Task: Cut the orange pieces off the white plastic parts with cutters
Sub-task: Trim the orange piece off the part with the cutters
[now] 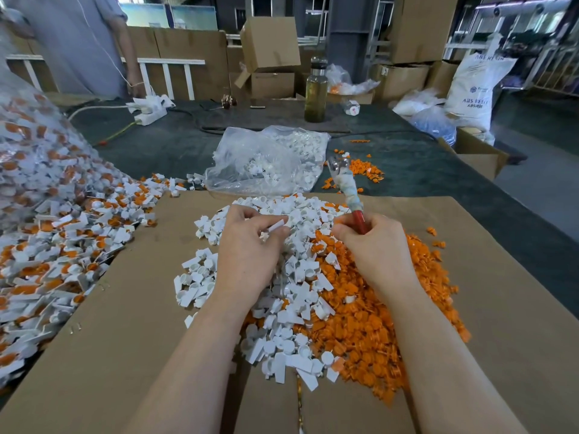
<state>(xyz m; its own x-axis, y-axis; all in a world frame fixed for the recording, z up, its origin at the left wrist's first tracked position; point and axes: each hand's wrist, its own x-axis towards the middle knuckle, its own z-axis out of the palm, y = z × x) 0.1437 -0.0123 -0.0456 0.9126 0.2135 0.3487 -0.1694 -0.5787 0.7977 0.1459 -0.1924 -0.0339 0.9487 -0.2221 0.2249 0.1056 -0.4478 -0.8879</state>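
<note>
Left hand [250, 242] pinches one white plastic part [277, 226] between thumb and fingertips, above the white pile [282, 296]. No orange piece is visible on it from this angle; cannot tell whether it is cut already. Right hand [372, 242] has its grip closed round the red handle of the cutters [346, 186]; the metal head points up and away, clear of the part. The upper handle is wrapped in pale cloth or tape.

Cut orange pieces [376, 321] are heaped to the right on the cardboard sheet [501, 308] that covers the worktop. Uncut parts [62, 239], white with orange still attached, spill from the left. A clear bag [269, 161] of white parts lies behind.

Judgement on method: turn the part so the joint faces the blades, bring the cutter head down to it, and nip flush at the white body so no orange stub remains. Keep the fingertips behind the cutting line. Drop white left, orange right, to keep the piles sorted.

Legible writing: white sack [473, 89], far right, reads "ABS RESIN". Its smaller print is unreadable.
</note>
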